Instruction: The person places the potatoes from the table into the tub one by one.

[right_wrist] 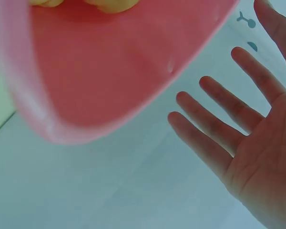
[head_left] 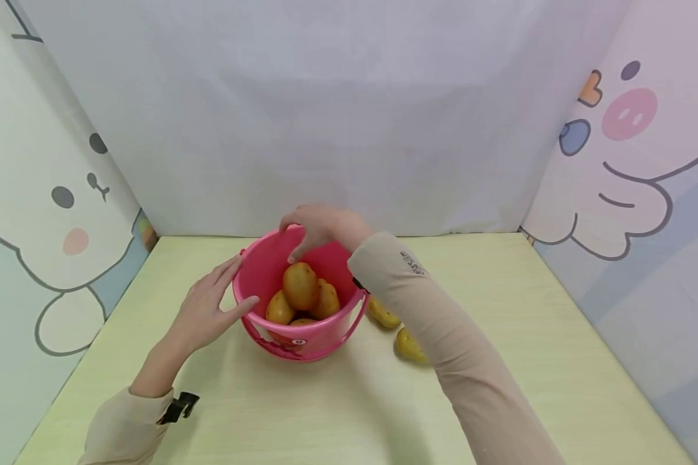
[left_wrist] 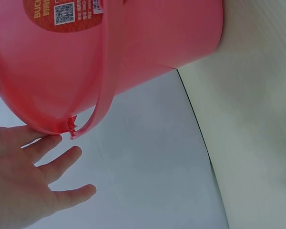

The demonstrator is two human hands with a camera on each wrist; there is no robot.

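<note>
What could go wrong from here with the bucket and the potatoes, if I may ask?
In the head view, the right sleeve partly hides the potatoes outside the bucket, so it might brush them if lowered. The left hand touches the bucket's rim with extended fingers, so a bump could perhaps shift it. The uppermost potato inside rests on others and might roll.
</note>
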